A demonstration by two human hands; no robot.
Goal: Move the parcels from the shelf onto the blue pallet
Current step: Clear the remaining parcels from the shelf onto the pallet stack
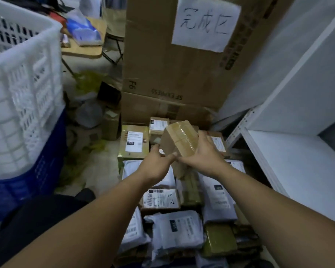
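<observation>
**Now: taped box [179, 139] in 2 hands, over the pile**

My right hand [203, 156] wraps the box's right side, fingers curled over the far edge and thumb along the near bottom edge. My left hand [157, 164] pinches the near left corner, thumb underneath and fingers on the left face. Both hands are clamped on it and the 2 thumbs almost meet beneath it. The box touches nothing else and is tilted so its taped face looks up toward me. With that tilt I cannot tell its long axis for sure.

Straight below the grip, the parcels [174, 225] fill the centre and lower centre of the frame: grey mailers near me, cardboard boxes in the far row. The held box hangs over that far row, between a green-edged labelled box [134, 142] on the left and a brown labelled box [219, 144] on the right. Whatever lies directly under it is hidden by the box itself.

I judge the set-down to be a short drop, down and slightly away from me, with the tilt levelled first. The big carton [162, 64] at upper centre closes off the far side.

The shelf [298, 171] stands at the right of the frame, nearer my right hand. I see nothing of the pallet and take it to lie under the pile.
</observation>
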